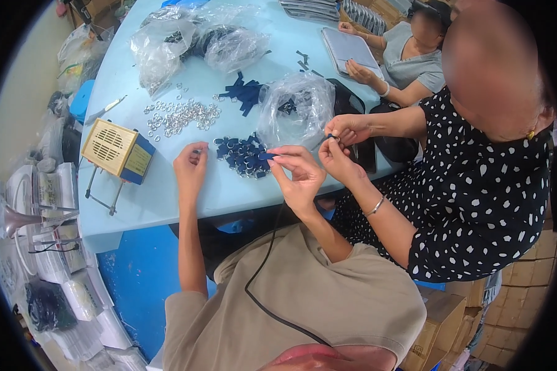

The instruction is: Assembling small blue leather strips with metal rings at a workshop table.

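My right hand (pixel 300 176) pinches a short dark blue fabric strip (pixel 266 156) between thumb and fingers, just above a pile of blue strips fitted with metal rings (pixel 241 154). To the left, my left hand (pixel 192 166) is closed over the table, its fingertips pressed together. Whatever it may hold is too small to make out. Beyond it lies a scatter of loose silver metal rings (pixel 182 117). Several plain dark blue strips (pixel 242 93) lie farther back, beside a clear plastic bag (pixel 297 105).
A small yellow-and-blue box with a wire stand (pixel 118 151) sits at the left table edge, near a white-handled tool (pixel 108 107). Large plastic bags (pixel 195 43) fill the back. At right, a co-worker's hands (pixel 340 145) hold a small strip and ring; another person holds a grey flat pouch (pixel 351 49).
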{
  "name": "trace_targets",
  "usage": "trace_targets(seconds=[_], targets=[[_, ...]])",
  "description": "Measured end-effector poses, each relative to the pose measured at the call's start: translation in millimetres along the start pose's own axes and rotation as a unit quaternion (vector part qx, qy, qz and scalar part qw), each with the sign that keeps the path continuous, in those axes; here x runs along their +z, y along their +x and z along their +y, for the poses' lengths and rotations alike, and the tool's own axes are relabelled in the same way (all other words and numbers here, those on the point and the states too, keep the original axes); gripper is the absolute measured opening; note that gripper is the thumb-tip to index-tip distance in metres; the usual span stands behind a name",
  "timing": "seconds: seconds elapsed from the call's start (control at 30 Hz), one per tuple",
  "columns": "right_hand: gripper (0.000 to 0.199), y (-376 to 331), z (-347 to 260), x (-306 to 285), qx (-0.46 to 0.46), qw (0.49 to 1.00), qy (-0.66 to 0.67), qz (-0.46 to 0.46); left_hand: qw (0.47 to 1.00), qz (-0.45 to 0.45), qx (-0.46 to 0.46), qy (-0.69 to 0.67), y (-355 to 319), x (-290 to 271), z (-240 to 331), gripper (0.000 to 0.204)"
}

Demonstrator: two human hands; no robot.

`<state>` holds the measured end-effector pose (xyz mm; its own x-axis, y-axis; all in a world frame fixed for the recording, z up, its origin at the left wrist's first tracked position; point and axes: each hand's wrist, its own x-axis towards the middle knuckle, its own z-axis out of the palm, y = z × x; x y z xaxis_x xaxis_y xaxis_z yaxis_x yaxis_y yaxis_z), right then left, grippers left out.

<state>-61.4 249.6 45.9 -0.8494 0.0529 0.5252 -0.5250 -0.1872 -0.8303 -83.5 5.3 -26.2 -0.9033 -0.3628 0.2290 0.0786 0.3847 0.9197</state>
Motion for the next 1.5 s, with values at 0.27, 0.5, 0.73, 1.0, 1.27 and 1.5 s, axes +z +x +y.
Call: trace_targets(seconds=[0.27,0.5,0.73,1.0,1.27,1.5], targets=[[0.023,-3.1,-0.3,0.8,-0.078,0.993,-0.085,0.009,1.0,0.003,0.001,-0.002,0.9,2.2,-10.5,0.014],[0.023,-13.0,0.6,2.4,-0.045,0.998,-0.051,0.007,0.996,0.032,0.069,-0.046,-9.6,3.9,31.7,0.015],[0.026,-12.6,-3.5,3.3,0.013,1.0,0.0,-0.02,0.948,-0.188,0.082,-0.244,-40.3,18.5,111.3,0.019],[0.027,-12.2,-5.8,1.9,0.055,0.998,-0.024,-0.019,0.954,-0.175,0.083,-0.227,-41.1,16.2,108.0,0.021],[0.029,-11.8,-9.2,4.6,0.002,0.991,-0.136,0.002,0.954,-0.143,0.077,-0.252,-48.4,16.7,112.8,0.025],[0.023,-12.5,-12.1,11.1,0.021,0.986,-0.163,0.0,0.971,-0.117,0.126,-0.163,-51.6,18.8,113.2,0.021]])
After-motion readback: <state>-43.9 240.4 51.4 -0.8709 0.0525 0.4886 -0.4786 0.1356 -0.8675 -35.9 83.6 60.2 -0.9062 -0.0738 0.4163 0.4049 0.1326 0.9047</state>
